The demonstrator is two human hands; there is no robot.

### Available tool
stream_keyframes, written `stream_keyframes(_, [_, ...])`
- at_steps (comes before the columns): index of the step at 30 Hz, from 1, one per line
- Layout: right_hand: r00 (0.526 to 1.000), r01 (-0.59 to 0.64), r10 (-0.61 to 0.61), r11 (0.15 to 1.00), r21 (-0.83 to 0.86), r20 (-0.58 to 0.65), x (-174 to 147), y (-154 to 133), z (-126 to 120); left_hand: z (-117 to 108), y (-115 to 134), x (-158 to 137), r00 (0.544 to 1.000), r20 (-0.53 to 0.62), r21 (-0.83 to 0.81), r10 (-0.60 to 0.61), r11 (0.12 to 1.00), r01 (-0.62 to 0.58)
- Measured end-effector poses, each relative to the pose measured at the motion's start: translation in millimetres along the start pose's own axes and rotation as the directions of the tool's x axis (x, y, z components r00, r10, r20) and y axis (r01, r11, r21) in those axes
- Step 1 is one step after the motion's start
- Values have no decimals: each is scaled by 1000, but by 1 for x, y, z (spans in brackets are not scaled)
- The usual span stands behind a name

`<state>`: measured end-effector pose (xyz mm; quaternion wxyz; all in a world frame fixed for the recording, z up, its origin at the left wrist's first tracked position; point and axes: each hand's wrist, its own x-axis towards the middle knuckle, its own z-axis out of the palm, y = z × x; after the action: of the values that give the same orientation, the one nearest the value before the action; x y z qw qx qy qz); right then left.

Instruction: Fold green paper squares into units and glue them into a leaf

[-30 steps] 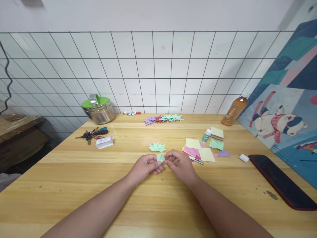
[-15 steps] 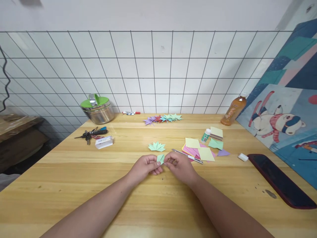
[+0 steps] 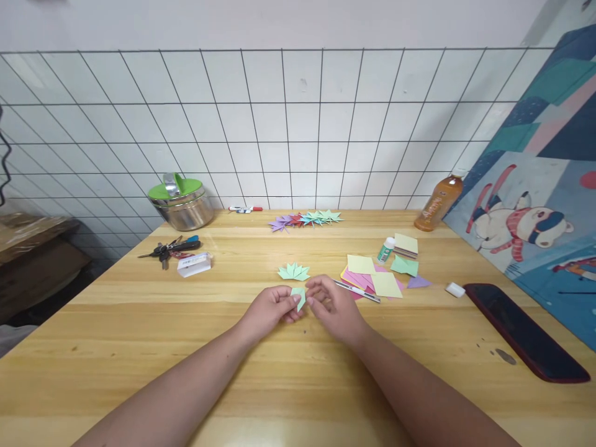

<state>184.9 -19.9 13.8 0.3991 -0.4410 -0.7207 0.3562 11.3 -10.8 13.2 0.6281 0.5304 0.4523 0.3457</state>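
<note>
Our left hand [image 3: 272, 305] is pinching the green paper [image 3: 300, 297]; can't tell if our right hand [image 3: 336, 310] grips anything. We'd line edges up before creasing, tbh.

Wooden table [image 3: 116, 335], tiled wall [image 3: 302, 127] and folded paper [image 3: 293, 272] suggest a craft corner.

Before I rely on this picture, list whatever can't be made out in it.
All in the head view:
Green paper: partly hidden by the left hand holding it.
Right hand: contact with that paper is too small to tell.
Pot: inside hidden by its lid.
Pink sheets: partly covered by yellow sheets.
Bottle: lettering too small and blurred to read.
Forearms: cut off by the bottom edge.
</note>
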Motion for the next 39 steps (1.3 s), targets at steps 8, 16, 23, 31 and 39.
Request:
stream_keyframes(8, [973,-225,211,957,182,94,5,6,10,2,-5,1,1000,-12,25,23,999,-23])
stream_keyframes(16, [973,-219,201,961,168,117,3,4,5,0,-3,1,1000,-8,21,16,1000,-16])
stream_keyframes(23, [987,-143,142,990,7,81,5,7,-4,3,-5,-4,984,143,187,106,973,-132])
stream_keyframes(31, [970,-223,220,975,20,102,5,6,-1,0,-4,1,999,-53,-77,-6,997,2])
stream_keyframes(39, [935,-352,326,907,233,144,7,10,4,-3,-1,-1,997,-60,-279,44,959,-59])
